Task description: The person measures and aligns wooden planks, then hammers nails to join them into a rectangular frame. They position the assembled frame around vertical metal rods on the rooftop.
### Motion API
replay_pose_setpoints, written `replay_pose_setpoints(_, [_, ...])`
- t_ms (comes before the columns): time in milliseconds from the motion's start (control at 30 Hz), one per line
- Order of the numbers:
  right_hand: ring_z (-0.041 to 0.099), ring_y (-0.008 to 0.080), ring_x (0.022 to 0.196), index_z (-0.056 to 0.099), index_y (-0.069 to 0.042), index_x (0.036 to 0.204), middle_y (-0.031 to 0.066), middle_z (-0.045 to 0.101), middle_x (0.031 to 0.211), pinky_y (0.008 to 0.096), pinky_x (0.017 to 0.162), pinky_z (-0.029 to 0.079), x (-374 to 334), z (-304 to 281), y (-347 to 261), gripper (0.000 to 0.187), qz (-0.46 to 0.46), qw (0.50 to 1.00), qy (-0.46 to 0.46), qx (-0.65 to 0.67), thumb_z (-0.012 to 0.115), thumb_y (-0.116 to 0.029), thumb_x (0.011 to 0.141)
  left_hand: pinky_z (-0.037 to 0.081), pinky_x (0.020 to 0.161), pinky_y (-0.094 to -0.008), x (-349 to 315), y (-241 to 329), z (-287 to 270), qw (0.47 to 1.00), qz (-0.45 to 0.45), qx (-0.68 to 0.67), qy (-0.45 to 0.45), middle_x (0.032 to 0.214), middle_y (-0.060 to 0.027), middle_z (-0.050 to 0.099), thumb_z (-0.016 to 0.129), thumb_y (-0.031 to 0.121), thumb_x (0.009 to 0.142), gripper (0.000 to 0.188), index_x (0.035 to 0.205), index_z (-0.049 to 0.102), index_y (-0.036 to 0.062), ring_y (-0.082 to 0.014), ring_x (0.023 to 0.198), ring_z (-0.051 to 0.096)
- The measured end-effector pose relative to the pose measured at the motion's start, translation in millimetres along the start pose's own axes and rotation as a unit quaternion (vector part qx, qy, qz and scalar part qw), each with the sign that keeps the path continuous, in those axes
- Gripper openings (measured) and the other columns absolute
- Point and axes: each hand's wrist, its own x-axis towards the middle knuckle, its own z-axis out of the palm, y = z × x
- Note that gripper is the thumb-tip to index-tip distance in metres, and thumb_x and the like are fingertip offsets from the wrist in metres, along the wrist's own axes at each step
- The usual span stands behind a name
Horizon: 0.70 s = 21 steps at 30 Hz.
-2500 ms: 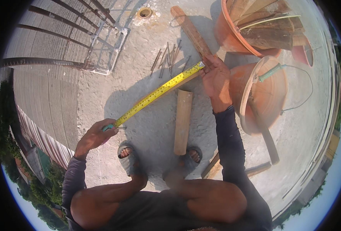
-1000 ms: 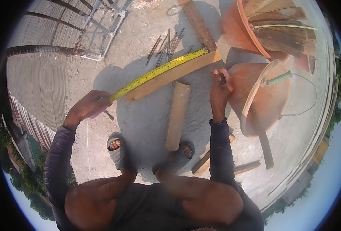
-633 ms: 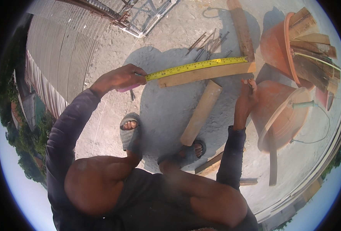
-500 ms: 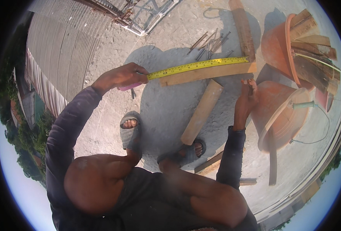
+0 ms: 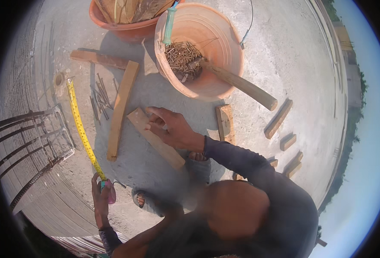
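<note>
My left hand [image 5: 99, 201] is closed round a pink and teal tape measure [image 5: 108, 191]. Its yellow blade [image 5: 81, 129] runs out across the ground, apart from the wood. My right hand [image 5: 172, 129] hovers over a short wooden board [image 5: 155, 138], fingers bent and apart, with nothing visible between them. Between the blade and that board lies a longer wooden strip [image 5: 123, 109]. The strip's far end meets another piece of wood [image 5: 97, 58], which lies crosswise. Several long nails or thin rods [image 5: 102, 95] are scattered beside the strip.
An orange bucket [image 5: 236, 64] holds nails, a wooden-handled hammer [image 5: 245, 85] and a green-handled tool [image 5: 169, 26]. Behind it stands an orange basin [image 5: 134, 32] of wood scraps. Bent rebar [image 5: 24, 129] lies at left; wood offcuts [image 5: 279, 119] lie at right.
My view has turned right, bringing the bucket's inside into sight. The tape blade has come away from the wooden strip. My right hand has moved from the strip's end to above the short board.
</note>
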Motion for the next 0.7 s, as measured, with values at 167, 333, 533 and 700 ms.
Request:
replay_pose_setpoints(167, [0.076, 0.0279, 0.094, 0.059, -0.002, 0.139, 0.0151, 0.076, 0.107, 0.0403, 0.084, 0.061, -117, -50, 39, 0.044, 0.061, 0.99, 0.047, -0.116, 0.074, -0.019, 0.101, 0.049, 0.1, -0.0365, -4, -10, 37, 0.997, 0.009, 0.044, -0.057, 0.123, -0.0149, 0.063, 0.071, 0.014, 0.094, 0.077, 0.16, 0.033, 0.0076, -0.0215, 0.11, 0.061])
replay_pose_setpoints(333, [0.076, 0.0308, 0.101, 0.061, 0.002, 0.139, 0.0189, 0.078, 0.112, 0.0397, 0.088, 0.059, -277, -210, 97, 0.043, 0.308, 0.88, 0.288, -0.218, 0.065, -0.027, 0.107, 0.05, 0.093, -0.0334, 6, -18, 65, 0.979, -0.011, 0.093, -0.181, 0.115, -0.0126, 0.064, 0.074, 0.01, 0.094, 0.074, 0.157, 0.035, 0.0076, -0.0184, 0.104, 0.061])
replay_pose_setpoints(533, [0.073, 0.0323, 0.108, 0.057, 0.001, 0.145, 0.0184, 0.076, 0.12, 0.0434, 0.095, 0.056, -457, -228, 83, 0.053, 0.472, 0.759, 0.35, -0.279, 0.067, -0.033, 0.105, 0.054, 0.092, -0.0396, 12, -33, 105, 0.93, 0.084, 0.279, -0.226, 0.117, -0.0165, 0.065, 0.085, 0.02, 0.088, 0.076, 0.15, 0.044, 0.0067, -0.0259, 0.106, 0.065])
replay_pose_setpoints(700, [0.056, 0.0395, 0.134, 0.043, -0.01, 0.157, 0.0212, 0.053, 0.147, 0.0525, 0.109, 0.05, -412, -108, 95, 0.077, 0.388, 0.847, 0.258, -0.257, 0.081, -0.035, 0.095, 0.056, 0.092, -0.0515, 13, -50, 138, 0.802, 0.326, 0.47, -0.17, 0.125, -0.017, 0.064, 0.09, 0.026, 0.077, 0.076, 0.141, 0.052, 0.0084, -0.0409, 0.117, 0.063])
